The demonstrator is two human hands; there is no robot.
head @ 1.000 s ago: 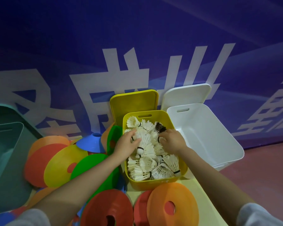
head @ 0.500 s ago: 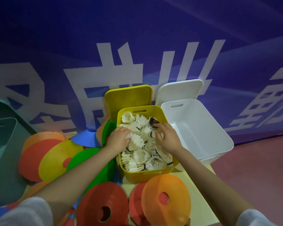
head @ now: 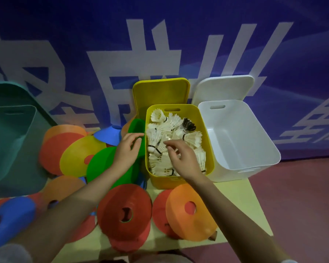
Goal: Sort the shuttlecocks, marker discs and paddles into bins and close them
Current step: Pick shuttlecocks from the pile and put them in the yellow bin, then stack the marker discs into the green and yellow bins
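Step in hand, judged: shuttlecocks settled, yellow bin due for closing. To do well: press stray feathers below the rim, clear both hands, then seat the lid squarely so no skirt gets crushed. Far left, teal bin [head: 10,141], open, interior dim, contents not discernible. Next, marker discs [head: 80,156] in orange, yellow, green, blue and red, heaped loose on the pale table [head: 235,202], none binned; more near the front edge. Left hand [head: 126,150] over a green disc just beside the yellow bin's left wall, fingers loosely curled, gripping nothing. Centre, yellow bin [head: 167,182], nearly full of white shuttlecocks [head: 192,138], one dark-feathered near the back; yellow lid [head: 160,93] upright behind, against the blue banner. Right hand [head: 182,158] above the pile, fingers relaxed and spread; possibly brushing feathers, contact unclear. Right, white bin [head: 241,141], empty inside, white lid [head: 224,88] propped behind. No paddles in view.
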